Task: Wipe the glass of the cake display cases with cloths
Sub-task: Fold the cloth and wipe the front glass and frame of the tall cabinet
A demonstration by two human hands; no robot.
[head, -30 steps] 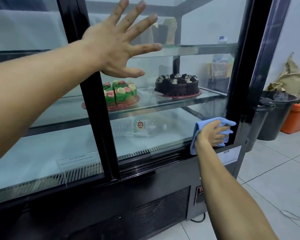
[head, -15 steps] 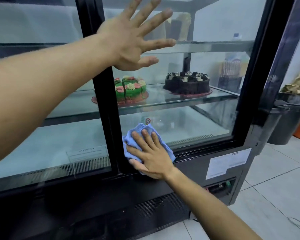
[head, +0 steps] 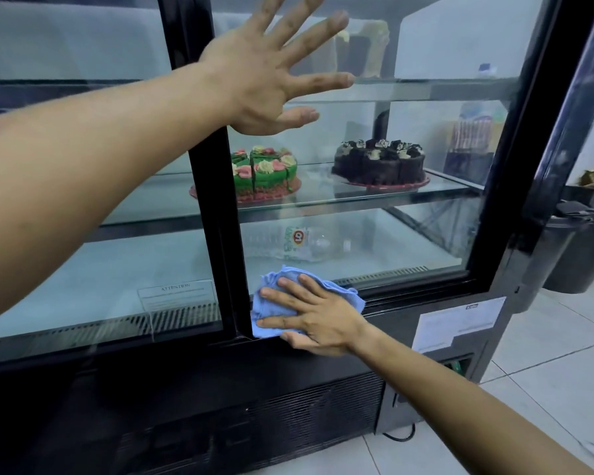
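The blue cloth (head: 278, 305) lies bunched flat against the lower left corner of the right-hand glass pane (head: 374, 234) of the cake display case (head: 515, 186), just beside the black centre post (head: 216, 214). Its long axis runs slantwise, from upper right down to lower left, and its edges are crumpled and uneven. The right hand (head: 314, 318) presses it to the glass with straight, slightly spread fingers pointing left. The left hand (head: 264, 77) is held flat toward the upper glass, fingers splayed wide and holding nothing. Behind the pane, on the middle shelf (head: 357, 198), sit a green cake (head: 263, 174) with pink and cream rosettes and a chocolate cake (head: 379, 162); a plastic bottle (head: 299, 243) lies below.
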